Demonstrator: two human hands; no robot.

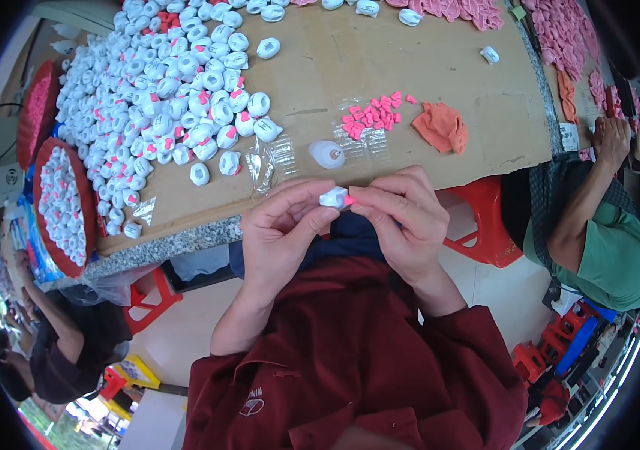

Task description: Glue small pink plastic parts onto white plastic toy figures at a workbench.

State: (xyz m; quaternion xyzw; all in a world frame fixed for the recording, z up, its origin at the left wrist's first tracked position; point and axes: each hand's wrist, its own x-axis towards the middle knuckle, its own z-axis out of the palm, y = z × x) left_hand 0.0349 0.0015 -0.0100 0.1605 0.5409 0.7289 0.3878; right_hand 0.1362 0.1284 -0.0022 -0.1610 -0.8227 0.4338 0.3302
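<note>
My left hand (278, 229) pinches a small white plastic head-shaped piece (331, 197) between thumb and fingers, just past the table's near edge. From the other side, my right hand (408, 219) grips a tiny pink bow (349, 200) and presses it against the white piece. Beyond my hands a translucent white bottle or cup (326, 154) rests on the table. A small heap of pink bows (372, 116) lies behind it, partly on clear plastic, with a crumpled orange cloth (441, 127) to the right.
White pieces (177, 97), several bearing pink bows, cover the table's left side. Red trays stand at the left edge, one holding white pieces (61, 206). Pink parts (462, 11) lie at the far side. A person in green (597, 255) sits at right, another person (72, 337) at left.
</note>
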